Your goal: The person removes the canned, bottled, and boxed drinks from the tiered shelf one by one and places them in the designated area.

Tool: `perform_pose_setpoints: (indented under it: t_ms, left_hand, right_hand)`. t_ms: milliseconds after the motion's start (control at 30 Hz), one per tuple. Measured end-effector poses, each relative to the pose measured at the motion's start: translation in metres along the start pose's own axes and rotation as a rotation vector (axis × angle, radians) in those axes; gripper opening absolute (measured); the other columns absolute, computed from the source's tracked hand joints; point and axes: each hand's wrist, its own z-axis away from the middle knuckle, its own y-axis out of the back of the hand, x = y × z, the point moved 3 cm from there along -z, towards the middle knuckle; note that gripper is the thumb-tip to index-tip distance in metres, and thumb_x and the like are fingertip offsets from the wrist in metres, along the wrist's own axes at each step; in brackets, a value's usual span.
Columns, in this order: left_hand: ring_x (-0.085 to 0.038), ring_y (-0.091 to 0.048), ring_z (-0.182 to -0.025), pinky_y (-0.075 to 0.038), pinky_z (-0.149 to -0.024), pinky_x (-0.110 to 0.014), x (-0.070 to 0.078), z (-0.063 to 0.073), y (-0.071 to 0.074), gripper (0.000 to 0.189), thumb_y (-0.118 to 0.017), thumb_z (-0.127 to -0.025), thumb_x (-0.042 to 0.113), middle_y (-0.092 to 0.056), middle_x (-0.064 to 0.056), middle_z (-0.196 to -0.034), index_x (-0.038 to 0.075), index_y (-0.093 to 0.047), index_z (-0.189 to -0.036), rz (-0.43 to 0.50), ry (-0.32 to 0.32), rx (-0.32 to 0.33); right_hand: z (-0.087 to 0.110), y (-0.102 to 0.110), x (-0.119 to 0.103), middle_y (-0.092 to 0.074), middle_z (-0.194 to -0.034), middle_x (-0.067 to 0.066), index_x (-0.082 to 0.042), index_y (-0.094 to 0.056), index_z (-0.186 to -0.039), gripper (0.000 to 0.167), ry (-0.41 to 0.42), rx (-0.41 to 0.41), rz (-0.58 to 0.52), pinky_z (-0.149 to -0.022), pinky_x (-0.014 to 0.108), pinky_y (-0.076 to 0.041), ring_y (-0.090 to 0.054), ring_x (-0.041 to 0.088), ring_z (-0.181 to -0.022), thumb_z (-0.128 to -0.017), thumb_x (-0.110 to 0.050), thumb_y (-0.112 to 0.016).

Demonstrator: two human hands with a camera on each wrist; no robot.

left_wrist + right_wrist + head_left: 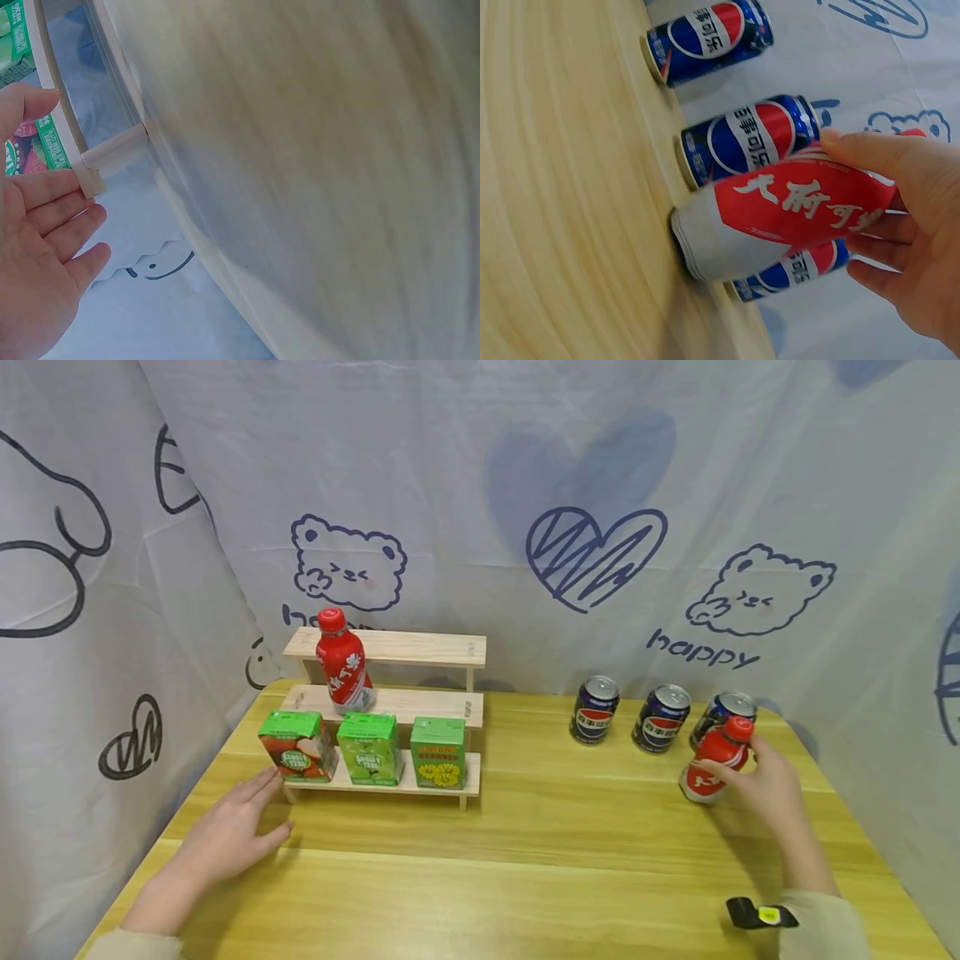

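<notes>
The right hand (772, 785) holds a red bottle (716, 760) on the right side of the table (540, 827), its grip pinching the bottle between the thumb on one side and the fingers on the other. The bottle is red-capped and pale toward the base, and it leans a little; whether its base touches the wood I cannot tell. It is just in front of the rightmost can (735, 702), partly covering it in the head view. A middle can (661, 720) and a left can (595, 710) stand upright in the same row, dark blue with a red, white and blue emblem

The left hand (228, 831) is at the front left corner of a tiered wooden shelf (420, 703). Its grip is spread, the fingers nearly straight and the thumb held apart, with fingertips touching the shelf's corner. On the lowest tier stand a strawberry box (297, 747), a light green box (370, 752) and a box with yellow flowers (438, 756), spaced side by side. A second red bottle (345, 668) stands upright on the middle tier, toward the left. Behind everything hangs a pale cloth (450, 460) with drawn hearts and bears
</notes>
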Motion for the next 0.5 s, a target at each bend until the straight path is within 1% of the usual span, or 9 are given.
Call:
perform_pose_setpoints:
  t_ms: [167,300,400,500]
  left_hand:
    - [-0.052,-0.044,-0.128,-0.038,-0.107,-0.063,-0.001,-0.001,0.002,0.074,-0.071,-0.085,0.035,-0.043,-0.031,-0.145,-0.01,-0.046,-0.139,0.005,0.001,0.004]
    - [-0.052,-0.045,-0.128,-0.039,-0.107,-0.063,-0.001,0.0,0.002,0.074,-0.072,-0.084,0.035,-0.044,-0.031,-0.145,-0.01,-0.047,-0.138,0.0,-0.007,0.016]
    - [-0.052,-0.046,-0.127,-0.039,-0.107,-0.063,0.001,0.0,0.002,0.075,-0.072,-0.084,0.035,-0.044,-0.031,-0.144,-0.01,-0.047,-0.138,-0.001,-0.011,0.018]
    - [-0.053,-0.045,-0.128,-0.039,-0.107,-0.063,0.002,0.0,0.002,0.075,-0.072,-0.083,0.035,-0.044,-0.031,-0.144,-0.01,-0.047,-0.138,0.001,-0.012,0.015]
  right_hand:
    - [-0.003,0.003,0.005,-0.048,-0.133,0.039,0.008,-0.043,-0.134,0.074,0.016,-0.041,0.011,-0.095,0.07,-0.04,-0.045,0.055,-0.12,-0.088,-0.044,-0.07]
    - [-0.004,0.004,0.006,-0.047,-0.134,0.039,0.008,-0.04,-0.137,0.079,0.015,-0.065,0.021,-0.097,0.071,-0.038,-0.043,0.056,-0.121,-0.088,-0.047,-0.069]
    - [-0.003,0.008,0.004,-0.044,-0.137,0.04,0.01,-0.037,-0.141,0.084,0.012,-0.06,0.026,-0.098,0.073,-0.036,-0.04,0.058,-0.123,-0.088,-0.048,-0.069]
    - [-0.002,0.013,0.002,-0.041,-0.139,0.04,0.011,-0.032,-0.144,0.088,0.03,-0.03,0.033,-0.099,0.074,-0.034,-0.038,0.058,-0.125,-0.088,-0.045,-0.07]
